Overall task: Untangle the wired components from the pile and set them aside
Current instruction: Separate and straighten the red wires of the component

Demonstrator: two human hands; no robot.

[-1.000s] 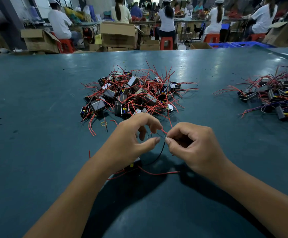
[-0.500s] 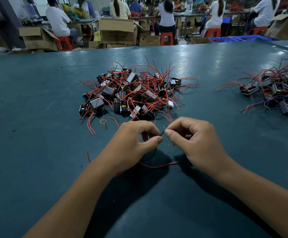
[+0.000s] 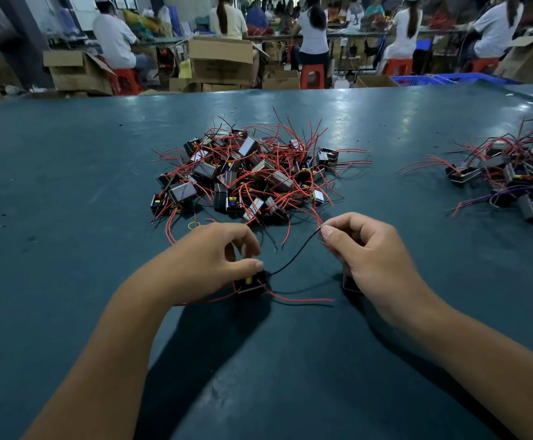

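Your left hand [image 3: 208, 258] curls over a small black component [image 3: 252, 282] with a yellow part on its face, thumb and fingertips pinching it against the table [image 3: 68, 249] just ahead of you, near the front edge. A black wire [image 3: 293, 257] runs from that block up and to the right, where your right hand [image 3: 370, 258] pinches its far end between thumb and forefinger; the other fingers are curled in, and a few red strands show at that pinch. A red lead [image 3: 303, 300] and another dark one trail from the block along the table toward your right wrist. A second dark block [image 3: 349, 284] sits under your right palm, mostly hidden, so you cannot tell whether the hand grips it. The pile [image 3: 246, 173] lies in the middle of the table just beyond your knuckles: black and grey boxy units, some with yellow and blue bits, snarled in thin red wire that splays out on all sides. A second heap [image 3: 513, 176] lies at the right edge, well apart from the pile. Bare teal surface stretches wide toward the left edge, between the two heaps, and back to the far edge. Past that edge sit cardboard boxes [image 3: 220, 58], red stools [image 3: 312, 76] and seated workers [image 3: 114, 36].
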